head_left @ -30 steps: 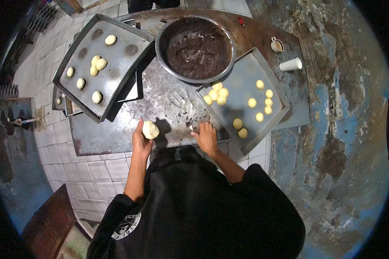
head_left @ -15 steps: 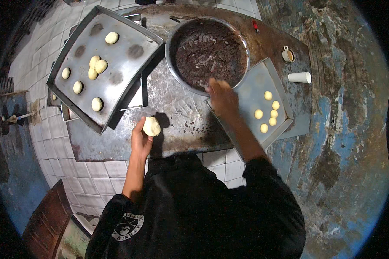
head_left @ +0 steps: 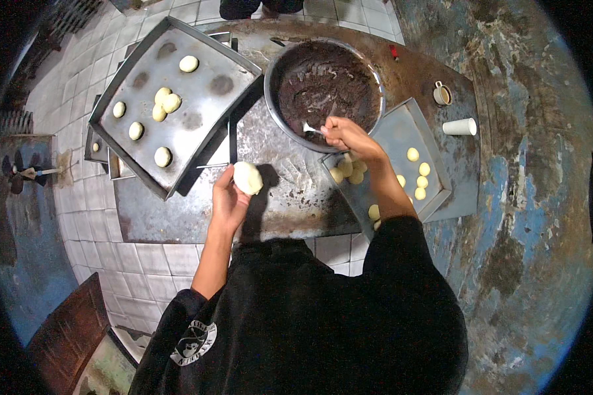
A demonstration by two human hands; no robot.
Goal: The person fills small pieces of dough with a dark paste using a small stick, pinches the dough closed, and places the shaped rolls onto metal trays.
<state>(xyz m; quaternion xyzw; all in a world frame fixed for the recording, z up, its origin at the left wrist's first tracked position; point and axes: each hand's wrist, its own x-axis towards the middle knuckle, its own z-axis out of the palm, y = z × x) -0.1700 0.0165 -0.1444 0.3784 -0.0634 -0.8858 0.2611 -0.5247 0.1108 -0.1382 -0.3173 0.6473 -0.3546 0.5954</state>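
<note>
Left hand (head_left: 229, 207): holds a big pale dough ball (head_left: 247, 178) in bent fingers, up over the near part of the worktop (head_left: 178, 220).
Right hand (head_left: 349, 138): pinches a small spoon (head_left: 311, 129) at the near side of the bowl.
Bowl (head_left: 271, 99): round and metal, with dark brown crumbly filling (head_left: 323, 76) in it; I can't tell if the spoon touches it.
Left tray (head_left: 207, 108): three balls bunched together, four apart.
Right tray (head_left: 402, 131): small yellow balls (head_left: 412, 154), some hidden by the arm.
Far right: a mug (head_left: 443, 93) near a white cup (head_left: 460, 126).
</note>
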